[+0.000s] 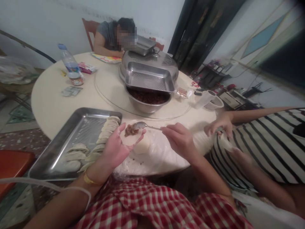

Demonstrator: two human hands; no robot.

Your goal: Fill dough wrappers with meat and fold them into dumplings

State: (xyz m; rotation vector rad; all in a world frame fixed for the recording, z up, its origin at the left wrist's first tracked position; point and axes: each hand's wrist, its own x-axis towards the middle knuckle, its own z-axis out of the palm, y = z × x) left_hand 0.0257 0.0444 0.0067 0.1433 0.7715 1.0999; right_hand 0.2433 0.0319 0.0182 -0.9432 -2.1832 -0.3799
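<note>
On the palm of my left hand (115,150) lies a round dumpling wrapper (131,140), the thumb and fingertips around its edge. Brown minced filling (129,131) sits in a heap on it. My right hand (179,139) pinches the handle of a metal spoon (141,125), whose bowl rests against the filling. To the left, under my forearm, a steel tray (82,122) holds several folded dumplings (76,155); my arm hides some of them. A metal bowl (148,108) of dark filling stands beyond my hands.
An empty steel tray (150,78) leans over the bowl, before a large lidded pan (171,63). A bottle (69,60) and jar (76,79) stand at far left. Close on my right, a co-worker's hands (222,124) hold a wrapper. Another person (105,39) leans on the far edge.
</note>
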